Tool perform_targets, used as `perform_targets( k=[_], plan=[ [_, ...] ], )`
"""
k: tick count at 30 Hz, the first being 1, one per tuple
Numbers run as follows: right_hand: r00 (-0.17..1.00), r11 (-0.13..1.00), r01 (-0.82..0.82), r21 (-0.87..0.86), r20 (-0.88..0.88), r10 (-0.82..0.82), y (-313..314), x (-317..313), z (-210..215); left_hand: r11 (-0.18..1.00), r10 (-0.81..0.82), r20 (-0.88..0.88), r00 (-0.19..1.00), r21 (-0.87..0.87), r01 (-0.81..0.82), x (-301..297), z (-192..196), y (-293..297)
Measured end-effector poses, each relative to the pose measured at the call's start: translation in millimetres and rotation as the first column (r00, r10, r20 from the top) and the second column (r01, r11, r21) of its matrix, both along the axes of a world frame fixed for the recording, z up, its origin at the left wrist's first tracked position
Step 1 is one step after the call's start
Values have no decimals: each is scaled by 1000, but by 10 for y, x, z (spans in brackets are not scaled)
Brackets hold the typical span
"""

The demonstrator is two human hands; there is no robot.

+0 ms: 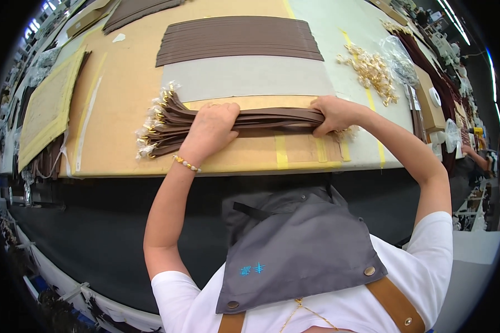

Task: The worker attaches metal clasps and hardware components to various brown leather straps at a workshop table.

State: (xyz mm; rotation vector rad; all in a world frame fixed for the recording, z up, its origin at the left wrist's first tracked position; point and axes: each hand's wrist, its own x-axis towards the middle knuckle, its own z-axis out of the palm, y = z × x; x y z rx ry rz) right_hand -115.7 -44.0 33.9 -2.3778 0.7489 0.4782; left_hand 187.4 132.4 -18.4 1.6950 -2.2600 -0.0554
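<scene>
A bundle of brown straps (272, 116) lies across the front of the table, with gold metal ends (160, 119) wrapped in clear plastic fanned out at its left. My left hand (212, 129) is closed over the bundle near that fanned end. At the right end my right hand (333, 115) grips the straps between thumb and fingers. A few plastic-wrapped ends show just beyond the right hand. Past the bundle, a stack of flat brown strips (239, 39) lies on a grey sheet (250, 77).
Loose gold clasps (372, 69) are heaped at the right, beside a clear plastic bag (399, 58) and a cardboard box (429, 97). A yellow-edged board (53, 108) leans over the table's left side. Dark red straps (433, 66) hang at the far right, near another person's hand (475, 156).
</scene>
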Motion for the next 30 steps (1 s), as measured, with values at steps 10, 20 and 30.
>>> perform_targets(
  k=[10, 20, 30],
  plan=[
    [993, 984, 63, -168, -87, -79, 333, 40, 135, 1000, 16, -38, 999, -11, -17, 21, -84, 25],
    [994, 906, -44, -420, 75, 82, 182, 377, 989, 987, 120, -79, 990, 113, -110, 447, 272, 177],
    [825, 616, -330, -715, 98, 556, -887, 2343, 1253, 829, 555, -159, 816, 27, -559, 1587, 597, 728]
  ],
)
